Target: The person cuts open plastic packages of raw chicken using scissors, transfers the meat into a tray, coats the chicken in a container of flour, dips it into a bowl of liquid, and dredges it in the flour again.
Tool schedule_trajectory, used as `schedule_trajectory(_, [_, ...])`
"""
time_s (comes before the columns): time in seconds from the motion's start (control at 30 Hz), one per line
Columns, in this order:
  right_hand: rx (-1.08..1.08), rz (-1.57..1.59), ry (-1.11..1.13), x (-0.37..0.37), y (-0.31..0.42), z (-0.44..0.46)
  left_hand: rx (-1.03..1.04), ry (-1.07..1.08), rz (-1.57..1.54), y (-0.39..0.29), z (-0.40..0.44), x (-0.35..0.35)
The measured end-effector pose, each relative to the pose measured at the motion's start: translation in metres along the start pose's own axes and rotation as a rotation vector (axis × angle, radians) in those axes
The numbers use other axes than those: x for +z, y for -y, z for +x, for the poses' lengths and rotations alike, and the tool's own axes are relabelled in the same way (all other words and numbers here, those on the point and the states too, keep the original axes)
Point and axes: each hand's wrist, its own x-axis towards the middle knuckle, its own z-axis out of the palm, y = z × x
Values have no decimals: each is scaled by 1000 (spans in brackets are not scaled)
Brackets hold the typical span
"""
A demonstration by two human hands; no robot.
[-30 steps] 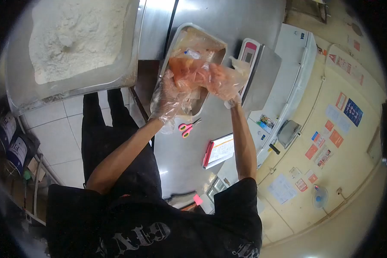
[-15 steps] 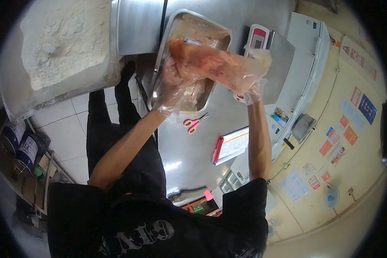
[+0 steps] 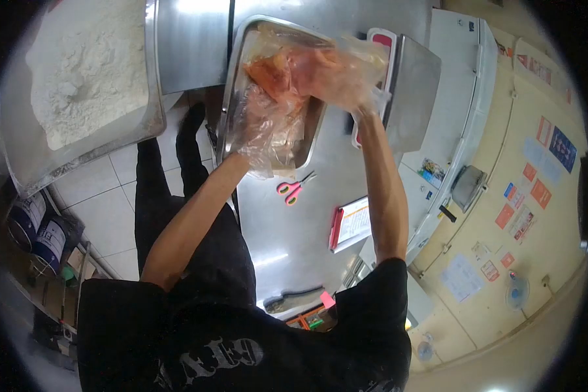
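Observation:
Both my hands wear clear plastic gloves. My left hand (image 3: 262,117) grips the lower left side of a clear plastic bag of reddish-orange meat (image 3: 277,72), above a metal tray (image 3: 227,111). At the bag's right end, my right hand (image 3: 349,85) is wrapped round the plastic, partly blurred and covered by it. Other plastic packaging (image 3: 284,147) lies in the tray under the bag. Pink-handled scissors (image 3: 294,189) rest on the steel table just in front of the tray.
A large container of white flour (image 3: 98,78) stands at the left. Right of the tray are a scale (image 3: 413,91) and a white appliance (image 3: 460,85). A red-edged clipboard (image 3: 353,225) lies on the steel table (image 3: 261,228). Papers hang on the wall.
The bag, stretched out between my hands half a second ago, is now more bunched and bent. My right hand has moved left and up, closer to my left hand.

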Motion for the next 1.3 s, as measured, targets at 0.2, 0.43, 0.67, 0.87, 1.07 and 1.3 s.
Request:
schedule_trajectory(0.2, [192,108,-143,-64,0,-36,230,-49,-466,9,10,9])
schedule_trajectory(0.43, [316,114,-357,-134,8,-64,218,253,214,-19,22,23])
schedule_trajectory(0.67, [340,101,-463,-152,4,-67,130,152,-209,-38,-14,46])
schedule_trajectory(0.87, [335,88,-488,-151,1,-65,161,-93,107,-66,-34,57])
schedule_trajectory(1.07, [333,88,-506,-152,-2,-64,443,125,337,-35,-24,19])
schedule_trajectory(1.3, [334,99,-525,-154,-3,-60,-39,196,16,-47,-40,20])
